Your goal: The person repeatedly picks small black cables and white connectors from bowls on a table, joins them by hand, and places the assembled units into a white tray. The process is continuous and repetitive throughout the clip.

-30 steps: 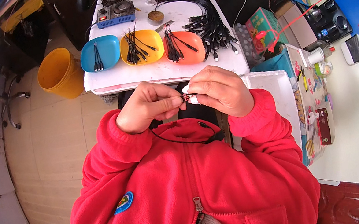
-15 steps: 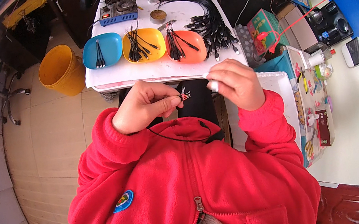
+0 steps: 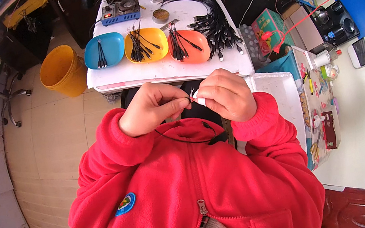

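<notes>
My left hand (image 3: 154,106) is closed in a pinch on a thin black cable (image 3: 179,139), near its end, where fine red and pale wire ends (image 3: 192,95) stick out. From there the cable hangs in a curve in front of my red jacket. White coverings (image 3: 200,101) wrap the thumb and index fingertips of my right hand (image 3: 230,94). These fingertips are closed at the wire ends, right beside my left fingertips. What lies between them is mostly hidden.
Ahead stands a white table (image 3: 156,73) with blue (image 3: 116,43), yellow (image 3: 159,36) and orange (image 3: 199,38) trays holding short black cables. A bundle of black cables (image 3: 213,22) lies right; a small hot plate (image 3: 121,12) and round tin (image 3: 161,16) sit behind. A yellow bucket (image 3: 62,71) stands left.
My right hand has moved left and closed its white-covered fingertips at the wire ends. My left hand has shifted slightly right, keeping its pinch on the cable.
</notes>
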